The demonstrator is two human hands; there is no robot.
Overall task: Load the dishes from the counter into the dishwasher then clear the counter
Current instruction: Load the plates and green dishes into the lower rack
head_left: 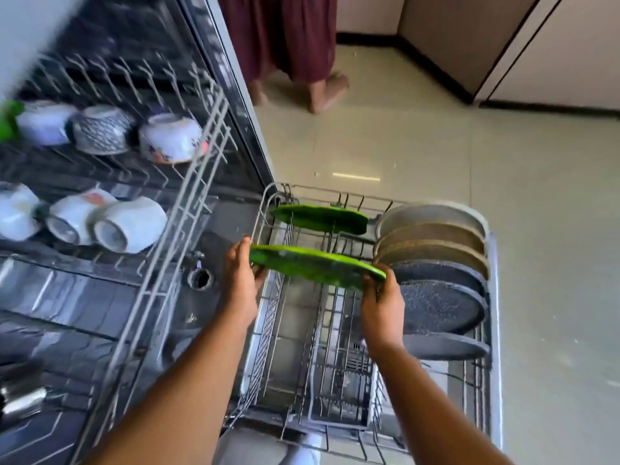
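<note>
Left hand (240,280) and right hand (382,307) each grip an end of the green plate (315,265), held over the lower rack (268,330). A second green plate (320,219) stands at the rack's far end, and brown and dark plates (439,297) crowd its right side.

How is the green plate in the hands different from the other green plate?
The near green plate is gripped at its ends by the left hand and the right hand; the far green plate has no hand on it. The far green plate stands at the back of the rack; the near green plate is in front of it, over the rack's middle. Both are green and turned on edge.
</note>
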